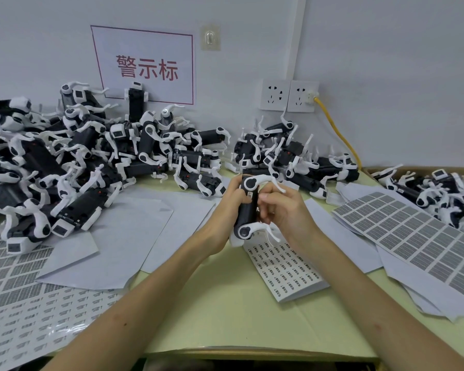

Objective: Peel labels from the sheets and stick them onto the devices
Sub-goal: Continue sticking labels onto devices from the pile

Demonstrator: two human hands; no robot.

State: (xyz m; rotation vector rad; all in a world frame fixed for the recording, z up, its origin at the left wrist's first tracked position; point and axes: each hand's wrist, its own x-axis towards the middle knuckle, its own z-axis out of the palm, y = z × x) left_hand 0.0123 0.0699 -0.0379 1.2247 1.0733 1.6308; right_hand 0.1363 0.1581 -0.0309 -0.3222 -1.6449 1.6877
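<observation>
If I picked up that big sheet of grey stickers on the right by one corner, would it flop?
Probably flop: the sheet of grey stickers looks paper-thin and follows the uneven white papers under it. It is likely very light. Pushed, it might slide, as it only rests loosely on top.

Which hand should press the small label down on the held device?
Probably the right hand: its fingertips sit at the label on the device, which the left hand grips.
</observation>
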